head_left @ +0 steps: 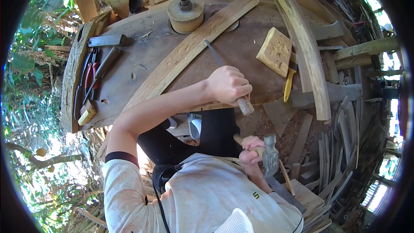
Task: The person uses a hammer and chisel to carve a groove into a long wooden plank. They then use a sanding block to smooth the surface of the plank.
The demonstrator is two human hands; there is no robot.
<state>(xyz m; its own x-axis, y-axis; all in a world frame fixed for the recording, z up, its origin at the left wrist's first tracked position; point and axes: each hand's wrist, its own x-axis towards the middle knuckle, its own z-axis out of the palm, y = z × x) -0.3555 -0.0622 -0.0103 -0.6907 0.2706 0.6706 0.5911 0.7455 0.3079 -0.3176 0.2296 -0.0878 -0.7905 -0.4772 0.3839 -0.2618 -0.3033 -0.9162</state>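
Left hand (230,85) wrapped round the handle of a chisel (214,55), blade tip at the edge of a long plank (189,51) lying aslant on the bench (138,54). Right hand (252,149) low, near the lap — closed on a hammer (271,159), head well apart from the chisel. Wooden block (275,51) to the right; red-handled pliers (89,77) far left.

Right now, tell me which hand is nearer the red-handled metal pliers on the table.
Left. The left hand is right of the red-handled metal pliers, at the brown table's near edge; the right hand is farther right, closer to the body.
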